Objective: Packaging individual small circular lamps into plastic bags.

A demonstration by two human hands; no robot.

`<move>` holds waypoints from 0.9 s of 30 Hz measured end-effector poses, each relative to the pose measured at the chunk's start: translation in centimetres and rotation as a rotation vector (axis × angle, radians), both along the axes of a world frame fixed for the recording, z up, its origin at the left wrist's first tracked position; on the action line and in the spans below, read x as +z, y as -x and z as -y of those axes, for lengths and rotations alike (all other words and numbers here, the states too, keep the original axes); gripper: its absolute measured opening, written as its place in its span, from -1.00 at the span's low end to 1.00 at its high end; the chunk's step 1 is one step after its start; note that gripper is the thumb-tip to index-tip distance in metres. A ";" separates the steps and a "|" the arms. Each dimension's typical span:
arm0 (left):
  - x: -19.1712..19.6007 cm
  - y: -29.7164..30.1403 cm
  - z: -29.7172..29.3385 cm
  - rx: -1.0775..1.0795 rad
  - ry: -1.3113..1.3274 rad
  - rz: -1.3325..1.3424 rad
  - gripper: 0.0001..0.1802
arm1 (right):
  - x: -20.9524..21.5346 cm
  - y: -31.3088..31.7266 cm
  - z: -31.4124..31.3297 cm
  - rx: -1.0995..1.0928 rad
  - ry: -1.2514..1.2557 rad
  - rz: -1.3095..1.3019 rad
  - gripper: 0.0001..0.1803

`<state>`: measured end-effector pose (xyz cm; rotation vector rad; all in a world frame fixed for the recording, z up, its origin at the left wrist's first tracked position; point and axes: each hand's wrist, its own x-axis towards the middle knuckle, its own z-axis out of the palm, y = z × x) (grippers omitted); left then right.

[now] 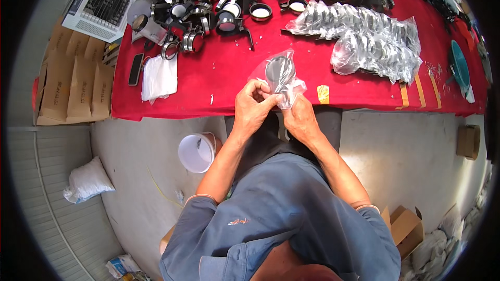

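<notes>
From the head view, my only one, I look down at both hands at the near edge of the red-covered table point(198, 86). Left hand point(253, 106) pinches the lower part of a clear bag point(288, 58) between thumb and fingers; right hand point(301, 116) is curled against its other side, seemingly gripping the film too, though its fingertips are hidden. A round dark piece point(279, 71) sits inside the bag, just beyond the fingers, over the table.

What worries me most is the film: it looks thin and slick, so a hard pull or a sharp corner on the piece could split it. If the pinch slackens, I judge the piece could slide out, and so near the edge it might drop toward the lap or the floor point(359, 143). Swinging right too widely could jostle the heap of wrapped pieces point(375, 44); reaching far forward could snag the tangled loose pieces point(229, 13), whose handles stick out at all angles.
</notes>
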<state>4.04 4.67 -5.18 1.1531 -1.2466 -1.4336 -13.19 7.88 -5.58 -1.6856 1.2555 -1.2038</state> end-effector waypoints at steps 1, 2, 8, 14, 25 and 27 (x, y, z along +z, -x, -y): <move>0.8 0.3 0.1 0.029 0.090 0.191 -0.64 | 1.1 -0.4 0.0 0.009 0.003 0.055 -0.72; 1.3 0.6 0.3 0.059 0.183 0.382 -0.59 | 1.0 -0.4 0.2 -0.008 -0.032 0.005 -0.69; 1.2 3.1 1.3 -0.055 -0.040 -0.064 -0.53 | 1.3 -0.3 2.0 -0.015 -0.212 0.146 -0.46; 1.9 6.3 5.7 0.035 0.242 0.260 -0.59 | 0.7 1.7 1.8 -0.317 -0.001 -0.150 -0.52; 0.8 14.5 11.5 -0.559 0.857 0.778 -0.38 | -1.2 6.0 0.3 -0.421 0.008 -0.173 -0.88; 1.1 13.5 11.9 -0.661 0.798 0.696 -0.42 | -1.5 6.3 0.4 -0.424 0.071 -0.164 -0.91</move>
